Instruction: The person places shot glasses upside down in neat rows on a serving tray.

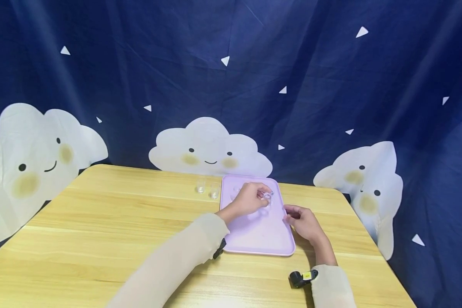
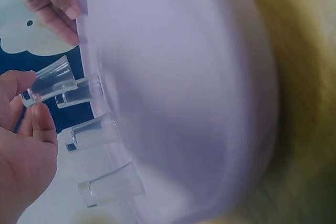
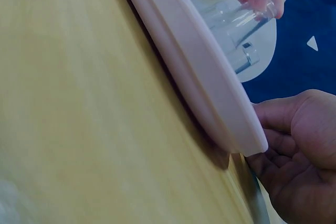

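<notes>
Left hand (image 1: 250, 199) pinches 1 clear cup (image 2: 50, 81) near its base, mouth down, over the far part of the tray (image 1: 262, 237). 3 more cups (image 2: 94, 134) stand inverted on the tray, nearby. Right hand (image 1: 306, 223) grips the tray's right edge. 2 other cups (image 1: 214, 191) on table (image 1: 138, 209), left of tray.

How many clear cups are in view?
6: one cup in the left hand, three cups on the tray, two cups on the table left of it. The left hand may hide others.
</notes>
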{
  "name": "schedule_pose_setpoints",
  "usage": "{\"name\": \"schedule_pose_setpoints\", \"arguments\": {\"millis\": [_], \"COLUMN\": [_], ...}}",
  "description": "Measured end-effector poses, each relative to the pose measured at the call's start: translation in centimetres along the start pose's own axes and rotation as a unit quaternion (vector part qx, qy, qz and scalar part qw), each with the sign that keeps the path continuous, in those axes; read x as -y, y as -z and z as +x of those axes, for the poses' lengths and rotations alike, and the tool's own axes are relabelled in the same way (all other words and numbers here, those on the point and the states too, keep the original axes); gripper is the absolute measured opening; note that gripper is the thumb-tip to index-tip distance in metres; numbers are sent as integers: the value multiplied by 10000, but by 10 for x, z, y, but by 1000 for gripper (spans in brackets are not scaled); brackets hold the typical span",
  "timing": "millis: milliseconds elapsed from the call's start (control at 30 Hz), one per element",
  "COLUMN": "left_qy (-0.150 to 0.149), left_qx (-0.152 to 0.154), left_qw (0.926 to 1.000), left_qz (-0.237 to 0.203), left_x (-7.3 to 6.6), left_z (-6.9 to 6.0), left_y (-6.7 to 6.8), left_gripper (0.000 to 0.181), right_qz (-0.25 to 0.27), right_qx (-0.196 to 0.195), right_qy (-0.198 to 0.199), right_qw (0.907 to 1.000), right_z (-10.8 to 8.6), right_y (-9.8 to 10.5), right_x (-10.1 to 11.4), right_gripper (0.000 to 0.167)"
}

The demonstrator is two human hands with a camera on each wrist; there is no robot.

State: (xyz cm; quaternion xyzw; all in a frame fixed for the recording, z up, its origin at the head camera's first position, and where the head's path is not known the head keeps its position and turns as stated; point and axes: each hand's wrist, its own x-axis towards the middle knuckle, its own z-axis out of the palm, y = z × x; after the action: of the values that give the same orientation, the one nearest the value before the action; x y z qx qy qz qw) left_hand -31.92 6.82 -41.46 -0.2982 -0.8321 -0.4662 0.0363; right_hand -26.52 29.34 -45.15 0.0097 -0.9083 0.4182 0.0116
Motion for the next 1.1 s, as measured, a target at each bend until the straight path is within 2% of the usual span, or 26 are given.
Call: {"name": "schedule_pose_setpoints", "arguments": {"millis": [333, 667, 900, 1100], "left_qy": [23, 105, 110, 107], "left_qx": [406, 447, 585, 615], "left_qw": [9987, 9972, 9940, 9936], "left_qz": [320, 598, 920, 945], "left_x": [-7, -8, -7, -7], "left_z": [0, 1, -1, -1], "left_y": [-9, -17, -19, -20], "left_gripper": [30, 27, 27, 27], "right_qz": [-58, -33, -6, -15], "right_qx": [-7, -20, 14, -2], "right_qy": [73, 143, 117, 116], "right_qw": [10000, 9999, 9999, 9999], "right_z": [1, 1, 0, 0], "right_y": [0, 0, 0, -1], "right_x": [-2, -3, -1, 0], "right_gripper": [38, 37, 38, 37]}}
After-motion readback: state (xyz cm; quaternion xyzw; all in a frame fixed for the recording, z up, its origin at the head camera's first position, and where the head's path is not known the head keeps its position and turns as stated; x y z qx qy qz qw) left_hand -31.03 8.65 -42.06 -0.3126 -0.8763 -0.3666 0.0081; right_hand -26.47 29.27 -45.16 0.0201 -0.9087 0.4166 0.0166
